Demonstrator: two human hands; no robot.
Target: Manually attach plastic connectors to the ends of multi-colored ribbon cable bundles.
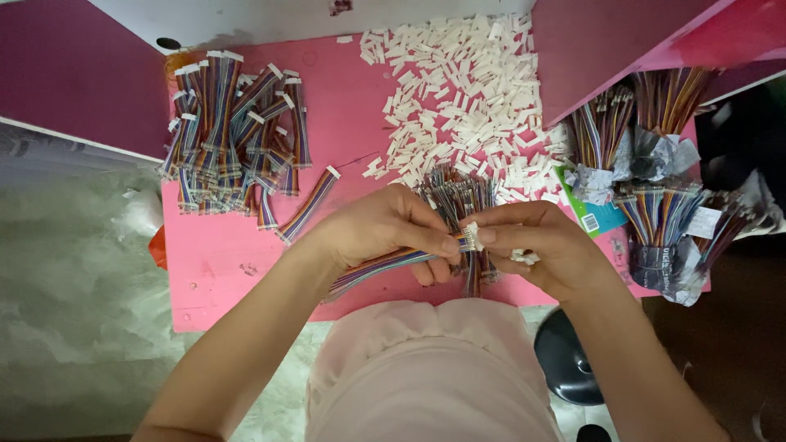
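My left hand (383,227) pinches a flat multicoloured ribbon cable (378,266) near its end; the cable trails down and left under my wrist. My right hand (536,245) holds a small white plastic connector (472,236) against that cable end, with a few more white connectors (524,257) tucked in its palm. Both hands meet over the front of a pink tabletop (221,270). Just behind the fingers lies a loose bundle of bare-ended ribbon cables (458,196).
A heap of white connectors (467,98) covers the back middle. Finished cables with white ends are piled (233,139) at the back left. Paper-wrapped cable bundles (659,209) lie at the right, beside dark pink partitions (74,74). A black stool base (565,360) stands below.
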